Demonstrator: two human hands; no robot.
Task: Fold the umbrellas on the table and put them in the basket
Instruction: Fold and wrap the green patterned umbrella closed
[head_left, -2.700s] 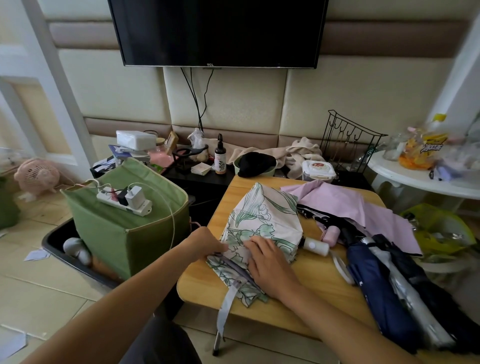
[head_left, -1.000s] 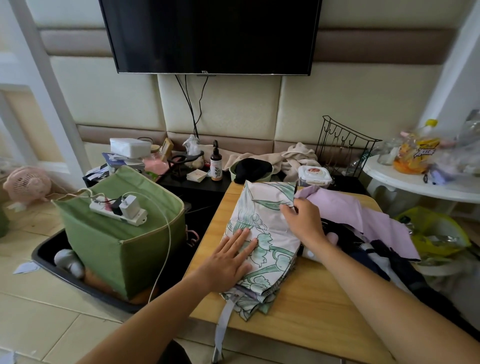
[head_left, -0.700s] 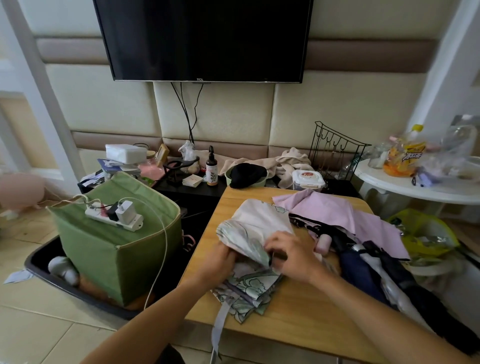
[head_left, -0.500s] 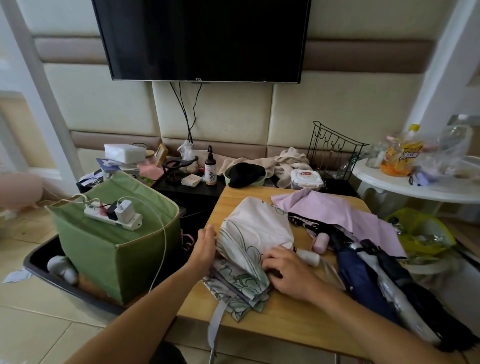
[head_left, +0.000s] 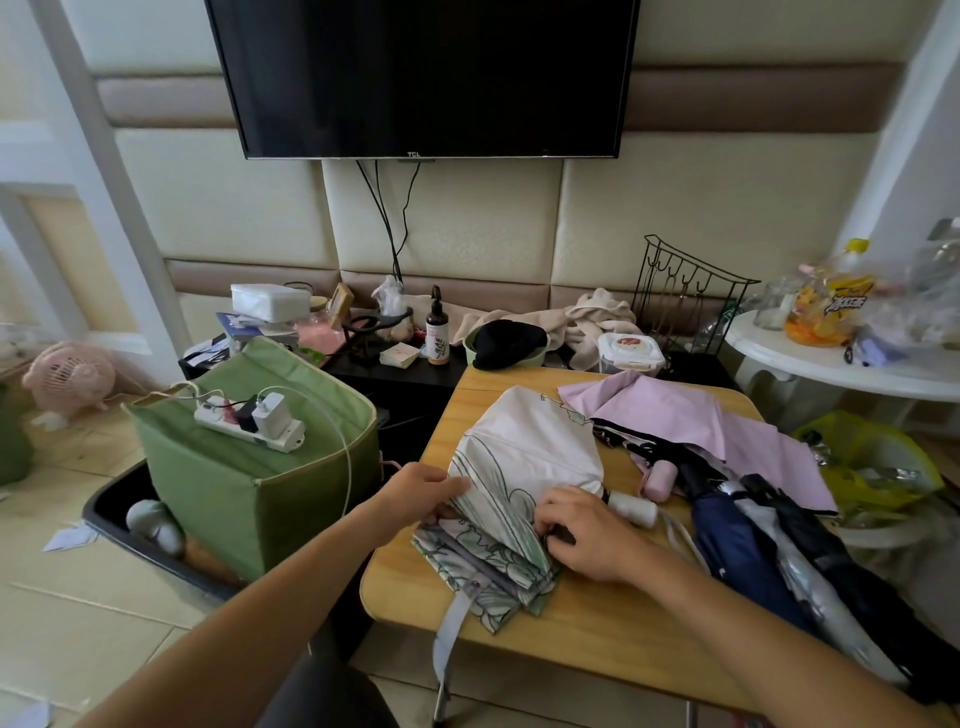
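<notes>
Umbrellas (head_left: 524, 467) crowd wooden table (head_left: 597, 623) (both hands' grip holding floral cloth) under television (head_left: 421, 73).

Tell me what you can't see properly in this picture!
Head view only:
- Right hand fingertips: tucked under the leaf-print umbrella cloth.
- Green basket inside: hidden by its walls and the power strip.
- Dark umbrellas: cut off by the right edge.
- Brown bottle label: too small.

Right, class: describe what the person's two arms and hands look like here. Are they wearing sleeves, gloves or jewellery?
Both forearms are bare along the whole stretch in view, with no sleeve showing. The left hand and right hand wear no gloves, and no ring, watch or bracelet is visible. The upper arms lie out of frame, so short sleeves cannot be ruled out.
</notes>
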